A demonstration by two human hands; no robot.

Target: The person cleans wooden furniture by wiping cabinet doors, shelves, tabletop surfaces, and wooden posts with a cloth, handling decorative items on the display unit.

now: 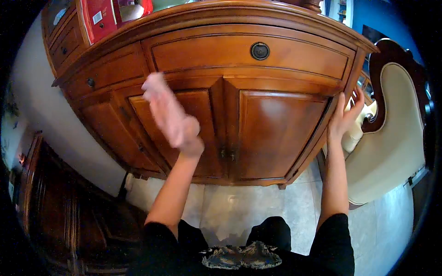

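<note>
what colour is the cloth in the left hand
Pink, seen in the head view, though blurred.

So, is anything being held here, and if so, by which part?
The left hand holds a pink cloth; motion blur hides exactly which part of it is gripped.

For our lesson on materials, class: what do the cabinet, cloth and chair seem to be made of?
Cabinet: varnished wood or veneer; reddish-brown, with glossy highlights.
Cloth: soft pink fabric, probably matt; it looks bunched, but blur hides the weave.
Chair: dark, polished, likely wooden frame; smooth cream padding, perhaps leather or imitation.
</note>
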